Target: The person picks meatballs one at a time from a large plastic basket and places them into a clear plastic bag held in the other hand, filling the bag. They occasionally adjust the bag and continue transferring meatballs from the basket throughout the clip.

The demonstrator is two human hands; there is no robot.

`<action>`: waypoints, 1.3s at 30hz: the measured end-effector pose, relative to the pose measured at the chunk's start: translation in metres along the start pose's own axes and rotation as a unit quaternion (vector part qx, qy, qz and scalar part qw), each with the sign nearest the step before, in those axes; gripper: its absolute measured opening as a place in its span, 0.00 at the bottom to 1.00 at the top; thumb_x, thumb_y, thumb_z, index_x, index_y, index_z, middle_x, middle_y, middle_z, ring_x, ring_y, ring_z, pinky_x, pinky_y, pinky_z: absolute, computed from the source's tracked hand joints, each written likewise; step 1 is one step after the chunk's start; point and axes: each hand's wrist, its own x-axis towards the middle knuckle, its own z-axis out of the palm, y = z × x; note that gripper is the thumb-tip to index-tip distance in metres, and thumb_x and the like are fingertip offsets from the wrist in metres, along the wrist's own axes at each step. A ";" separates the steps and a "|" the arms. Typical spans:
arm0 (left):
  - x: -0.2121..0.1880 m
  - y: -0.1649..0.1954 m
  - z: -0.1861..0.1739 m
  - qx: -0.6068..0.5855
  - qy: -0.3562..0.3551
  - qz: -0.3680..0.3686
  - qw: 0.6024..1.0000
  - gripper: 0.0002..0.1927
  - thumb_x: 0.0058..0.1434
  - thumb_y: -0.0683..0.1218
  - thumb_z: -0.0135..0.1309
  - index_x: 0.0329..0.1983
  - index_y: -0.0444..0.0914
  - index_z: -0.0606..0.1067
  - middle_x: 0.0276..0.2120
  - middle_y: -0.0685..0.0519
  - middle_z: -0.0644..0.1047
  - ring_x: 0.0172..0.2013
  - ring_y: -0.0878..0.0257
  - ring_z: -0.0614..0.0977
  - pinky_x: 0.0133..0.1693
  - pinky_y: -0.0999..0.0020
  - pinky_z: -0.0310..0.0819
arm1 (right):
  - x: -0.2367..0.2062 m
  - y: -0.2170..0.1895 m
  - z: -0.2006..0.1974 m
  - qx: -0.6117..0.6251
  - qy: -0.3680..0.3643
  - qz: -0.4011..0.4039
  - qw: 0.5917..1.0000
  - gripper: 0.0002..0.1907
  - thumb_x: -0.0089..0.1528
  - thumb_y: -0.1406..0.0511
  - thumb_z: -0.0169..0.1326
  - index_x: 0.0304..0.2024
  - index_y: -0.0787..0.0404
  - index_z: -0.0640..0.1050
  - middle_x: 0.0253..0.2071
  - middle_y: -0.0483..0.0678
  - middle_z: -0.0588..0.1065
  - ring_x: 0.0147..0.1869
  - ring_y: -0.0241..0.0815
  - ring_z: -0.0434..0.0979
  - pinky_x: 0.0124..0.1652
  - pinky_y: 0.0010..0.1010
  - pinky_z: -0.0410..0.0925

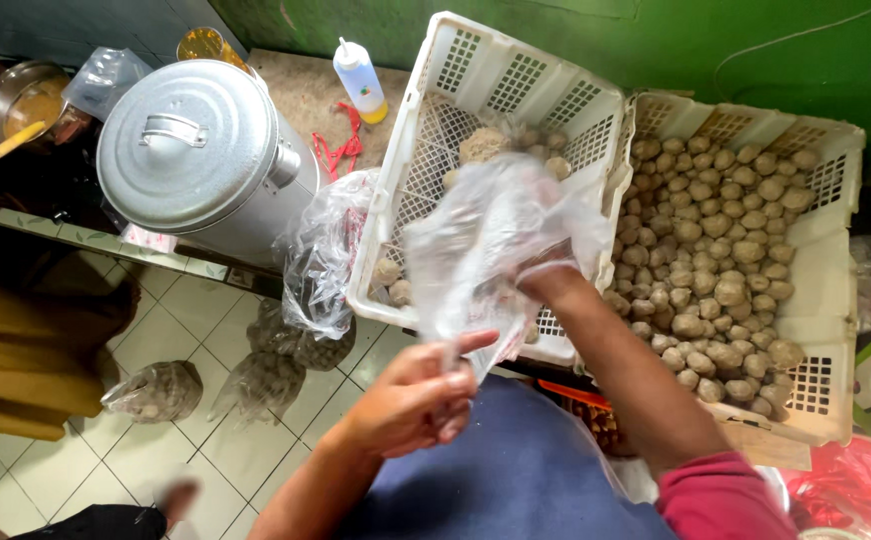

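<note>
A green wall backs two white slotted plastic crates, tilted side by side with rims touching. The left crate (426, 200) is nearly bare; the right crate (826, 300) is heaped with round brown balls (716, 250). The left hand (421, 395) pinches the lower edge of a thin clear plastic bag (486, 240). The right hand (546, 275) is inside the bag; its grip cannot be told. A lidded silver metal pot (201, 150) crowds the ledge, and filled bags (156, 390) lie on the white floor tiles.

Lidded metal pot (206, 150), squeeze bottle (361, 80), filled bags (156, 390) on tiled floor (206, 440), perhaps a soup pan (24, 100)
</note>
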 end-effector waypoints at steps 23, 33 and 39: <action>0.071 -0.035 -0.017 0.556 0.332 0.301 0.701 0.18 0.54 0.30 0.53 0.48 0.32 0.67 0.46 0.41 0.69 0.42 0.49 0.76 0.44 0.62 0.73 | -0.050 -0.026 -0.044 -0.441 0.130 0.081 0.884 0.41 0.55 0.52 0.64 0.70 0.45 0.67 0.64 0.52 0.65 0.61 0.54 0.67 0.49 0.50 0.71; -0.004 -0.011 -0.008 0.222 0.316 -0.043 0.922 0.23 0.64 0.31 0.50 0.63 0.28 0.69 0.40 0.41 0.79 0.27 0.60 0.66 0.31 0.63 0.56 | -0.092 -0.068 -0.071 -0.125 -0.253 0.227 0.932 0.60 0.54 0.42 0.63 0.76 0.55 0.48 0.54 0.61 0.76 0.56 0.63 0.77 0.55 0.45 0.71; 0.084 -0.003 -0.042 0.013 0.319 0.122 0.940 0.06 0.68 0.38 0.42 0.47 0.38 0.66 0.26 0.56 0.67 0.26 0.65 0.71 0.34 0.63 0.75 | -0.077 -0.030 -0.032 -0.110 -0.233 0.270 0.928 0.36 0.65 0.44 0.55 0.66 0.59 0.68 0.52 0.60 0.78 0.56 0.62 0.78 0.55 0.49 0.70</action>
